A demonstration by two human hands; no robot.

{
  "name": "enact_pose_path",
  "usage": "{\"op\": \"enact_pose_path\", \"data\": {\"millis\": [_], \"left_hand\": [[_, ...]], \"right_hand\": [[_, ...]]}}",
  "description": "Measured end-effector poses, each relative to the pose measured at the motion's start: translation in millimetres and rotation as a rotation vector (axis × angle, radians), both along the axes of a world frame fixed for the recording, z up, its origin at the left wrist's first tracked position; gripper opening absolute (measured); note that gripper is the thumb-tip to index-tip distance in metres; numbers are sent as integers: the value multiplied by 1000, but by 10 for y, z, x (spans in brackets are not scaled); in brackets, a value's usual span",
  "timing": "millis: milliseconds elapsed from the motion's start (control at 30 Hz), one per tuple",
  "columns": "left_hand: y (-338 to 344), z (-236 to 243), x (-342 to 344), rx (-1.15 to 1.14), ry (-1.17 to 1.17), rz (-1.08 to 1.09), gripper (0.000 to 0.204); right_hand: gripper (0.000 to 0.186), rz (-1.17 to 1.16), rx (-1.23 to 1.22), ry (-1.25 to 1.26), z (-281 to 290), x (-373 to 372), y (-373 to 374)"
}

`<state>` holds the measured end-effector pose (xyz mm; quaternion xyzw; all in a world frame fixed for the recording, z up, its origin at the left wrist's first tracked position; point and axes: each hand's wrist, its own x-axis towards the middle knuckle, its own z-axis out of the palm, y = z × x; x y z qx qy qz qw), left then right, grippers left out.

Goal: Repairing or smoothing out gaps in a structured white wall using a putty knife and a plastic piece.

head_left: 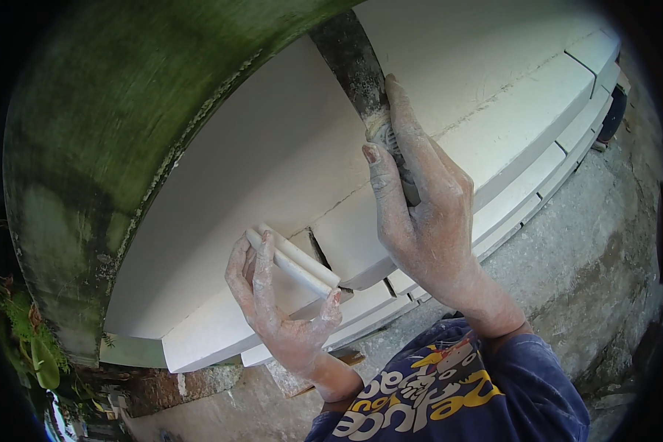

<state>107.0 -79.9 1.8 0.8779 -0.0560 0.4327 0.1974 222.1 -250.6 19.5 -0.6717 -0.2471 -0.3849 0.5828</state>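
Note:
My right hand, dusted white, grips the handle of a wide, dark-bladed scraper, whose blade points away from me over the white boards. My left hand holds a short white moulded piece between fingertips and thumb, tilted at the near edge of the top board. A narrow dark gap shows beside that piece, between board sections. The white boards lie stacked in several layers, with uneven, split front edges.
A curved green, weathered wall rises along the left behind the stack. Leafy plants grow at the lower left. Stained concrete ground runs along the right and under the stack. My torso in a printed blue shirt fills the bottom.

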Motion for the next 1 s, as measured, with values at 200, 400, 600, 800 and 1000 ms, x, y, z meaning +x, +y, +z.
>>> {"op": "enact_pose_path", "data": {"millis": [200,400,600,800,1000], "left_hand": [[-2,0,14,15,-19,-17,91],[44,-25,-13,13,-27,-4,90],[58,-10,15,2,-25,-33,92],[90,-16,-27,-35,-29,-7,94],[0,-4,26,-31,-14,-13,94]], "right_hand": [[54,-40,8,-21,-20,5,31],[53,-14,56,-22,-77,11,167],[53,-59,53,-19,12,31,104],[54,-22,54,-24,37,-5,116],[59,-20,-88,-50,-66,-22,55]]}}
